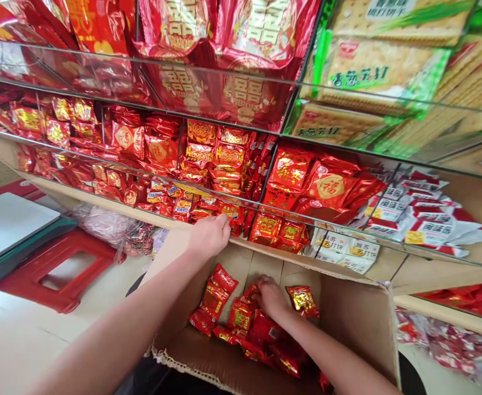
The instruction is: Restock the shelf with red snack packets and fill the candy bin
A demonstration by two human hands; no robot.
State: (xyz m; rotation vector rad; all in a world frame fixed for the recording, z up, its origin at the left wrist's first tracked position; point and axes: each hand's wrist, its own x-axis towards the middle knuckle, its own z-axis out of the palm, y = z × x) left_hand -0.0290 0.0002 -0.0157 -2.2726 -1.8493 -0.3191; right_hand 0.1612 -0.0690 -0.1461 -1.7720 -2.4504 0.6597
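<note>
My left hand (211,235) is at the front lip of the lower shelf, above the far rim of a cardboard box (354,312). Its fingers are curled closed beside the red-and-gold packets (231,210) behind the clear shelf front; what they grip, if anything, is hidden. Down in the box, my right hand (270,296) has its fingers closed on a small red packet (251,292). Around it lie several red-and-gold wrapped packets (241,318), loosely heaped, with another packet (302,299) to the right.
Clear-fronted shelf compartments hold red wrapped snacks (331,184), white packets (426,219) and green-edged cracker packs (360,66). To the left, a red plastic stool (72,263) stands near bagged goods (105,225). More plastic bags (447,340) lie at the lower right.
</note>
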